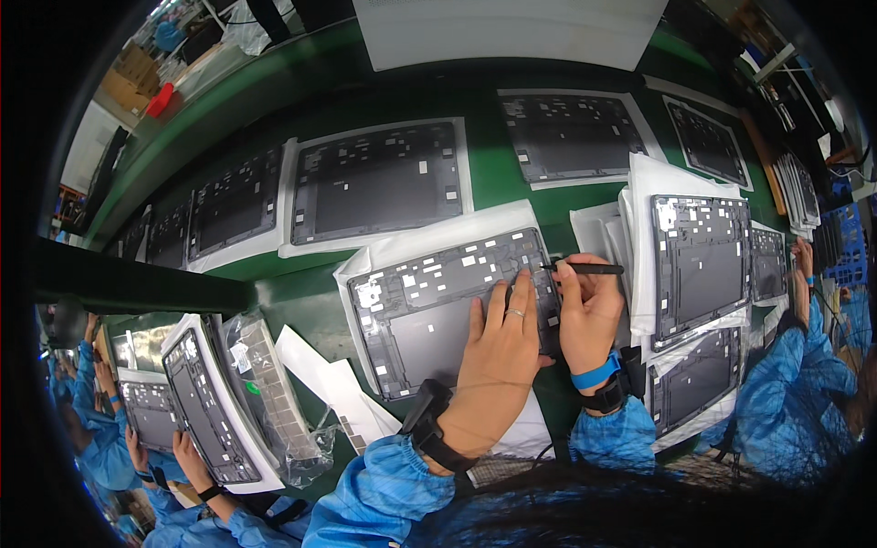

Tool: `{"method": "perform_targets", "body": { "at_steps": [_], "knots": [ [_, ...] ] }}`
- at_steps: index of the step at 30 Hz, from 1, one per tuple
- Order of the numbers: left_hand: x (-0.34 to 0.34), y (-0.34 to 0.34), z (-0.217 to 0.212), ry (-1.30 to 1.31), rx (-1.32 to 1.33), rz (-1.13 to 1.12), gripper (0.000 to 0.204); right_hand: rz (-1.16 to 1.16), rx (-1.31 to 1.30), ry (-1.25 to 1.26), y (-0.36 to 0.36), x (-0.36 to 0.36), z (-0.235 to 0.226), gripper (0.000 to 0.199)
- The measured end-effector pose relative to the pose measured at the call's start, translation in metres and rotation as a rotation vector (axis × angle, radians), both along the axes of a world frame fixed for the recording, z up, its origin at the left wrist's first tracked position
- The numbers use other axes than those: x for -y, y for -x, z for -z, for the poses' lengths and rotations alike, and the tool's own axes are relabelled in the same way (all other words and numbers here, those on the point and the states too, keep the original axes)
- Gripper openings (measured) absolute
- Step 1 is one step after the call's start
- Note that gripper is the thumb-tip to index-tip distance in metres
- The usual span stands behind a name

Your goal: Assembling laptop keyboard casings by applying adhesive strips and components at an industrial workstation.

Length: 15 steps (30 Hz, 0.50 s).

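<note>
In front of me a dark tablet back cover point(429, 329), dotted with small white pads, lies slightly tilted on white sheeting. My left hand point(501, 342) rests across its right half, fingers stretched out and palm down; a ring and a black wrist device are on it. Beside it, over the cover's right edge, my right hand point(589, 315) is closed around a slim black pen-like tool point(598, 268). The tool's thin tip points left, close to the cover's upper right corner and my left fingertips. Whether the tip touches the cover I cannot tell.
More covers, such as this one point(375, 183), lie on white sheets along the green bench point(320, 292). Stacked covers point(702, 265) stand at right. Left are white paper strips point(320, 370) and a plastic-wrapped tray point(274, 393). A co-worker's hands point(192, 461) hold another cover; a blue sleeve point(786, 402) is at right.
</note>
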<state>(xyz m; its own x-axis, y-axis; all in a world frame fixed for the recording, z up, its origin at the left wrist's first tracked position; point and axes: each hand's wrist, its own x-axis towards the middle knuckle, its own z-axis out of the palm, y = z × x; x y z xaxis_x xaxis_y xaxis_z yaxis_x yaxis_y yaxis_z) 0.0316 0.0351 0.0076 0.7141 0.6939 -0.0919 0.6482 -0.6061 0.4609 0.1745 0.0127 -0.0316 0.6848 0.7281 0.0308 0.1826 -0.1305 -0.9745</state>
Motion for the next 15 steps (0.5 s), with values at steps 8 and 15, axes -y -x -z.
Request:
{"method": "perform_targets", "body": {
  "at_steps": [8,15],
  "knots": [
    [0.003,-0.002,0.003,-0.040,-0.001,-0.010,0.099,-0.008,0.136,0.027,0.003,-0.001,-0.007,0.018],
    [0.006,-0.019,0.011,-0.217,-0.014,-0.032,0.096,-0.002,0.184,0.017,0.002,-0.001,-0.009,0.016]
  ]
}}
